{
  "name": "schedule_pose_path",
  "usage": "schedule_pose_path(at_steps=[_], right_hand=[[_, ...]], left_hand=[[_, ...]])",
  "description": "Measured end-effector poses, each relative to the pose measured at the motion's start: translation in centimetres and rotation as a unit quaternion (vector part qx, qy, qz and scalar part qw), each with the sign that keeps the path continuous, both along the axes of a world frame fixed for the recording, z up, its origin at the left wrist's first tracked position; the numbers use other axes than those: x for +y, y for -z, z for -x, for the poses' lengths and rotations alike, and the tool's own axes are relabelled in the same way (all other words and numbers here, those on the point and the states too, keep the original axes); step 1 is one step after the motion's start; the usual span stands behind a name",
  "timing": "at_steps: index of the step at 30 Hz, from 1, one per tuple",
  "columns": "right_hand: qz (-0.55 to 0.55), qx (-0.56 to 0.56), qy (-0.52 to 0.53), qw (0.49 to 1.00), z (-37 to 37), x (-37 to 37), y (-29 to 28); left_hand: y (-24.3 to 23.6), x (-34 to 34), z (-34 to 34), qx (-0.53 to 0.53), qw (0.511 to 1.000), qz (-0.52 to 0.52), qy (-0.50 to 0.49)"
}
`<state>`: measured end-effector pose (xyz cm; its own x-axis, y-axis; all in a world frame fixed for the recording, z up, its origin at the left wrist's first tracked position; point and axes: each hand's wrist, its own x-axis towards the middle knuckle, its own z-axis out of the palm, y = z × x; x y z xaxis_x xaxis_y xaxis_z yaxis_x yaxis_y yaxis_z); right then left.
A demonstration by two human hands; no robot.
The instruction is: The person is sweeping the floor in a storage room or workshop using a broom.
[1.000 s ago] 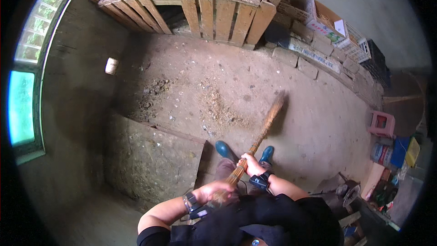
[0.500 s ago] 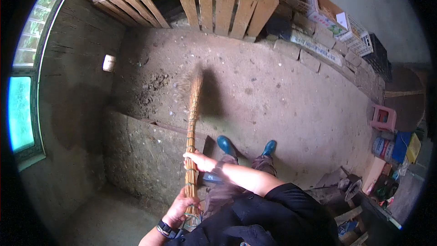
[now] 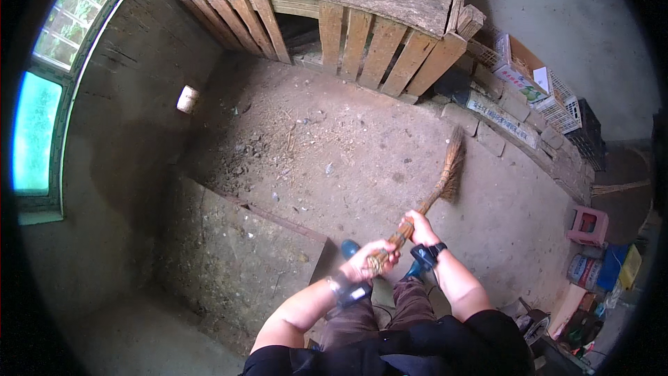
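Note:
My left hand (image 3: 370, 262) grips the lower end of a straw broom (image 3: 439, 189), and my right hand (image 3: 419, 228) is closed round it a little higher. The broom slants away to the upper right, its bristles on the concrete floor (image 3: 508, 209) near a row of bricks. Loose dirt and litter (image 3: 257, 153) lie on the floor left of the broom, thickest toward the left wall. My blue rubber boots (image 3: 350, 249) show below my hands, partly hidden by them.
A slatted wooden coop (image 3: 372, 56) stands at the back. Bricks (image 3: 490, 141) and crates (image 3: 557, 108) line the right side, with a pink stool (image 3: 586, 226) and clutter nearer. A flat, dirty board (image 3: 243, 251) lies at lower left, below the window (image 3: 38, 132) wall.
The broom head swung left across the floor and has come back to the upper right, further than a second ago. Both hands moved with it. The litter lies more spread toward the left.

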<state>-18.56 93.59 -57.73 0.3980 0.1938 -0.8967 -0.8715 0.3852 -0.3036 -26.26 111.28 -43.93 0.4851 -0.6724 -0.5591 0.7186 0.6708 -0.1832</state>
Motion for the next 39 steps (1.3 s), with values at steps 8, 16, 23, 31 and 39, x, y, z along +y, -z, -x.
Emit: schedule_pose_path(at_steps=[8,16,23,31,39], right_hand=[[-0.087,-0.086,-0.216,0.969,0.4,17.6,-1.0],[-0.213,-0.070,-0.177,0.958,2.1,15.2,-12.8],[-0.372,-0.056,-0.106,0.921,2.2,-2.3,-22.3],[-0.199,-0.375,0.136,0.895,3.4,-32.5,-26.8],[-0.513,-0.031,0.663,0.545,21.4,-65.7,-35.3]], left_hand=[[-2.9,8.0,5.7,0.102,0.970,-0.109,-0.194],[-13.1,1.9,8.6,0.055,0.960,-0.250,-0.109],[-28.5,-6.1,4.8,-0.016,0.976,-0.214,0.038],[-31.4,-25.0,-1.6,-0.260,0.897,-0.216,0.285],[-48.5,-53.5,-5.3,-0.714,0.634,-0.269,0.129]])
